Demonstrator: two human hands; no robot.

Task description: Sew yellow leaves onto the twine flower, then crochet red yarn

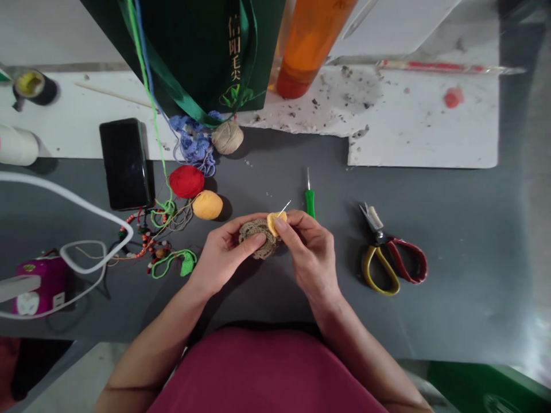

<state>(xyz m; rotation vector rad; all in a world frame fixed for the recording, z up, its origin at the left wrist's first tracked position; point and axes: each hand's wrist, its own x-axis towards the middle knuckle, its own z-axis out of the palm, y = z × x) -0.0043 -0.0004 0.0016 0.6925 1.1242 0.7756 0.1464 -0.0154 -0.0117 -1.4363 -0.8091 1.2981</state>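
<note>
Round taupe crocheted piece (260,249) sits in L hand (221,249), grip closed on its edge: thumb pressing the top face, fingers mostly hidden, prob. to hold it flat & steady. R hand (314,252) pinches a small round yellow yarn piece (272,223) betw. thumb & fingers, at the taupe piece's upper R edge; touching or just overlapping, can't tell. Thin metal needle or hook (284,207) (unclear which) sticks up there, tip clear of fingertips, prob. for control. On the grey worktop (465,229), rel. to the taupe piece: slim green-handled metal tool (309,201) up & R; metal scissors w/ yellow & dark-red handles (379,236) well R, prob. parked for R-hand reach; red yarn ball (186,182) & yellow yarn ball (207,205) up & L, prob. out of the way.
</note>
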